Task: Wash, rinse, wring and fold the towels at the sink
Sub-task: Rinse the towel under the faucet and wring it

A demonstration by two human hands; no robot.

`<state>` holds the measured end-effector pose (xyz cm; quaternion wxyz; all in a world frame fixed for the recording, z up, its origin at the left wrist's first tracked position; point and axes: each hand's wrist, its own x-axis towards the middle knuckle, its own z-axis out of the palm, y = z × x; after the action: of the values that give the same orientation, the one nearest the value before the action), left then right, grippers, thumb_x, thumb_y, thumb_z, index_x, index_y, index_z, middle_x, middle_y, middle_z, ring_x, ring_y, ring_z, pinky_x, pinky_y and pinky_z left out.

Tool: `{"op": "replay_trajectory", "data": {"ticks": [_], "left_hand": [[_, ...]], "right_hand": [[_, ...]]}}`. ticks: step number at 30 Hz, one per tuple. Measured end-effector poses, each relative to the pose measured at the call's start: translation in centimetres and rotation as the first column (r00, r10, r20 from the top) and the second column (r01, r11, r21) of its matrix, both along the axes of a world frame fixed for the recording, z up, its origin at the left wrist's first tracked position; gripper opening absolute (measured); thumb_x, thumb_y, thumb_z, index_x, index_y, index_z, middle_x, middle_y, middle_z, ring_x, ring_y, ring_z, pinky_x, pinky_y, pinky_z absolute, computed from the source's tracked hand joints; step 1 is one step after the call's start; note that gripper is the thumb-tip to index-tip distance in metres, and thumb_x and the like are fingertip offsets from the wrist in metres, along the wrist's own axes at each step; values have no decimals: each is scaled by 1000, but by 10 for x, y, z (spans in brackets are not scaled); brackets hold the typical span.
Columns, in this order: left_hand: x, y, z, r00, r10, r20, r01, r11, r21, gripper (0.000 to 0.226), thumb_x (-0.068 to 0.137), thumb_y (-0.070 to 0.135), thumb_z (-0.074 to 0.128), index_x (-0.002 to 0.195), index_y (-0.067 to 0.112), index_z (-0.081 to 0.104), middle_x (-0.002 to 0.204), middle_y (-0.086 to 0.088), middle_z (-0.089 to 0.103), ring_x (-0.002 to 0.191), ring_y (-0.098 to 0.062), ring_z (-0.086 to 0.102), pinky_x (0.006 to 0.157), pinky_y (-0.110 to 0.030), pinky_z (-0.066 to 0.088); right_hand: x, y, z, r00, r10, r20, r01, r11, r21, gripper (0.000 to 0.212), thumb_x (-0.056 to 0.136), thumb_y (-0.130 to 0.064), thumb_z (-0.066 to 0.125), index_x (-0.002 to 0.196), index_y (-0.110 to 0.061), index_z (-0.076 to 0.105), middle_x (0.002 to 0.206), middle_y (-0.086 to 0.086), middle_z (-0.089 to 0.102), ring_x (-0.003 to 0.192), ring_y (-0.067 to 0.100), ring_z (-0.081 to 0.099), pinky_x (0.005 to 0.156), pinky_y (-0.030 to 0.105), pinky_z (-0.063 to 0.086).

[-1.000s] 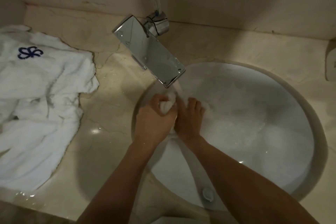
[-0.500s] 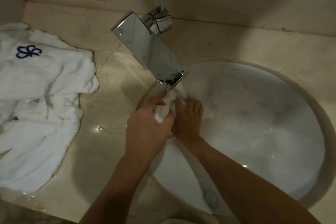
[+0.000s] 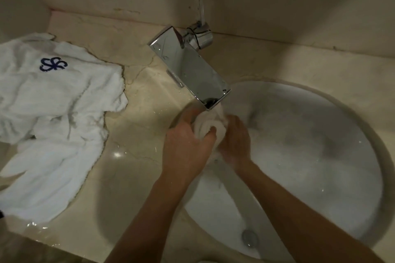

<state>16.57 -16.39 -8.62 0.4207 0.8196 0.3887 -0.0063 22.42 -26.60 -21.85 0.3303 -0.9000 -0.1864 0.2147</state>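
Observation:
A small white towel [image 3: 208,125], bunched into a wad, sits between both hands just under the chrome faucet spout [image 3: 192,72]. My left hand [image 3: 186,147] grips the wad from the left, fingers curled over its top. My right hand [image 3: 235,141] holds it from the right and below, partly hidden behind the cloth. Both hands hover over the left side of the round white sink [image 3: 320,177]. More white towels [image 3: 53,124], one with a dark blue emblem, lie crumpled on the counter at the left.
The beige marble counter [image 3: 136,166] is wet and shiny around the basin. A chrome lever handle [image 3: 199,34] stands behind the spout by the wall. The drain [image 3: 249,238] shows at the sink's near edge.
My left hand has turned over the towel and taken a fuller grip, so more of the wad shows between the hands. Both hands stay under the spout.

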Motion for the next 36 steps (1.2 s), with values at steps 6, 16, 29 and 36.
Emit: {"op": "replay_trajectory", "data": {"ticks": [6, 16, 29, 36], "left_hand": [[-11, 7, -9, 984, -111, -141, 112, 994, -3, 42, 85, 33, 69, 125, 24, 59, 94, 7, 64, 90, -13, 63, 80, -25, 50], [5, 7, -23, 948, -254, -191, 227, 962, -152, 59, 74, 37, 76, 126, 20, 55, 118, 4, 64, 108, -15, 61, 88, -24, 47], [-12, 22, 46, 820, -570, 49, 572, 819, -40, 63, 75, 12, 71, 133, 29, 54, 115, 11, 67, 97, -2, 60, 76, -7, 41], [-9, 11, 46, 871, -447, 206, 440, 894, 83, 52, 72, 48, 58, 108, 11, 68, 94, 7, 71, 90, -5, 68, 77, -22, 49]], "right_hand": [[-43, 0, -28, 952, 192, 239, -144, 969, -203, 54, 92, -49, 50, 142, -33, 39, 130, 9, 57, 116, 34, 47, 92, 49, 42], [23, 17, -7, 967, 103, -234, -142, 977, -158, 44, 99, -23, 47, 136, -2, 52, 134, 23, 56, 125, 38, 53, 105, 46, 43], [49, -24, 122, 866, 492, -86, -480, 867, 131, 53, 74, -38, 79, 117, -10, 66, 107, 5, 72, 98, 24, 67, 84, 41, 53], [51, -46, 216, 863, 504, -43, -499, 862, 88, 27, 81, -12, 73, 100, -17, 55, 87, -9, 57, 76, 11, 52, 62, 13, 38]]}}
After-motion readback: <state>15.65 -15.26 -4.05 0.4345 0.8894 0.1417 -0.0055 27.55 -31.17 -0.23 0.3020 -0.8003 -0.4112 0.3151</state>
